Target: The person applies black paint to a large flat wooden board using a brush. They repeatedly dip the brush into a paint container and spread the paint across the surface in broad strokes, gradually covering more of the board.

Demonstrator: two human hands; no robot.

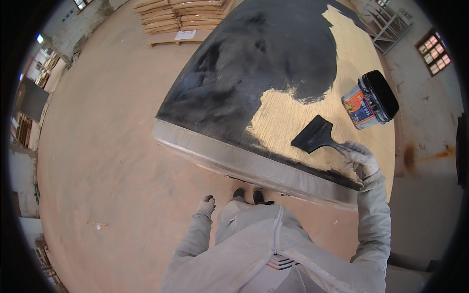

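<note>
My right hand (pixel 360 158), in a pale work glove, is closed round the handle of a wide black paintbrush (pixel 316 134). The brush head lies over bare wood near the edge of the black coating. A broad panel (pixel 361 63) of light wood has glossy black paint (pixel 244 63) over its left and far parts. Bare wood shows on the right and in a patch at the middle. On the bare wood beyond my right hand stands a paint-smeared plastic bucket (pixel 360 108) with a black rim. My left hand (pixel 207 205), gloved with dark fingertips, hangs beside my body, its fingers curled and apparently empty.
Grey plastic film (pixel 234 154) wraps the near side beneath the panel. Stacked brown sacks (pixel 181 14) lie on a pallet at the far left. A metal rack (pixel 388 24) stands at the far right by a wall. Small scraps (pixel 97 224) lie on the floor.
</note>
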